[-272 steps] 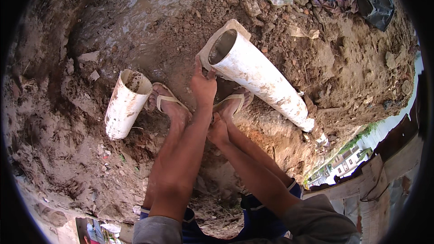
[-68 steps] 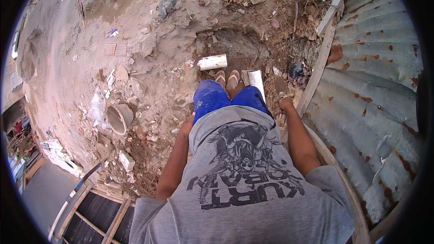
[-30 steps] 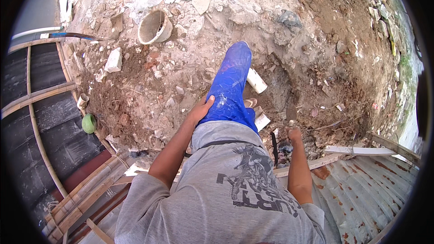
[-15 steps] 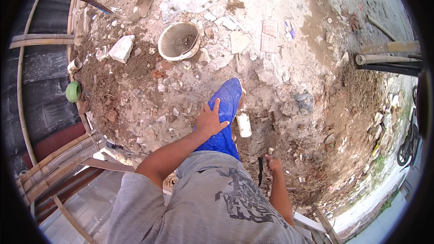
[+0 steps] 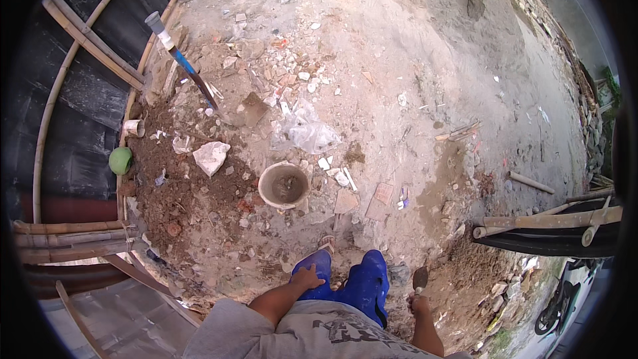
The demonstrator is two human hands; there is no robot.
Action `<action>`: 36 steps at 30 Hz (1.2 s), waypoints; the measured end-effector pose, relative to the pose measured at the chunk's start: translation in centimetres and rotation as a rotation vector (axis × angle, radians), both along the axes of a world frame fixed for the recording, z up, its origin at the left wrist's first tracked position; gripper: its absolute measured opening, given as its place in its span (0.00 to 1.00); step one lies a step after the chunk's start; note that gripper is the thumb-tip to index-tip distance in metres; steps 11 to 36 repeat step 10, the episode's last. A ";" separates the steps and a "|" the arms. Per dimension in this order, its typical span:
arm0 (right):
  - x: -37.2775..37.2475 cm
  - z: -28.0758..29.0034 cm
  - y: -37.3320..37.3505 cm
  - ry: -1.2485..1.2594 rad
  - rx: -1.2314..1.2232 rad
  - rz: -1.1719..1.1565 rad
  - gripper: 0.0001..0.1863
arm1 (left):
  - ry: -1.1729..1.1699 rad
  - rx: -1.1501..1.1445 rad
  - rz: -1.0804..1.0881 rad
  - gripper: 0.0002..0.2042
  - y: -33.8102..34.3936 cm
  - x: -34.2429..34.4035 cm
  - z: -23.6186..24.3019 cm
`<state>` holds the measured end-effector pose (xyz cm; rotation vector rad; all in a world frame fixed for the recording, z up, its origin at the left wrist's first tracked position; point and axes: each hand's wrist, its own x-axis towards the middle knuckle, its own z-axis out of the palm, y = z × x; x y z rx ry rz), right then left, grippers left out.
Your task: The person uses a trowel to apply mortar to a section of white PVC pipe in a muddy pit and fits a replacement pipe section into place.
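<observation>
My left hand (image 5: 307, 277) rests on the knee of my blue trousers (image 5: 319, 260), fingers spread and holding nothing. To the right of my legs, my right hand (image 5: 419, 304) is closed around the handle of a trowel (image 5: 421, 277), its blade pointing away from me over the dirt. A round mortar bucket (image 5: 271, 178) stands on the ground ahead and left of my feet, with some grey-brown material in its bottom. Two flat tile pieces (image 5: 380, 201) lie to the right of the bucket, near a thin white strip (image 5: 350, 179).
A shovel (image 5: 189, 74) with a blue shaft stands at the far left near a bamboo-framed dark wall (image 5: 73, 126). Clear plastic sheeting (image 5: 306, 129) and a white stone (image 5: 211, 157) lie beyond the bucket. Bamboo poles (image 5: 545, 221) jut in from the right; a motorbike (image 5: 557, 306) stands lower right.
My view has tilted up and my body has straightened, so the bucket and ground sit lower in view. Both my legs now show. The trowel's blade has swung into plain sight.
</observation>
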<state>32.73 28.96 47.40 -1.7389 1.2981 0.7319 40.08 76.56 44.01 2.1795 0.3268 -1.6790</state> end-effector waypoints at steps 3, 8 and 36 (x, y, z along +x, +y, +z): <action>3.1 1.9 -1.7 0.077 0.043 0.027 0.06 | 0.002 -0.060 0.031 0.46 0.6 -0.3 -0.3; 13.1 6.5 -1.4 0.215 0.011 0.298 0.09 | 0.135 -0.273 0.015 0.40 3.9 1.8 1.1; 16.6 2.9 -7.1 0.283 0.099 0.291 0.12 | 0.407 -0.223 0.256 0.40 4.1 4.8 2.9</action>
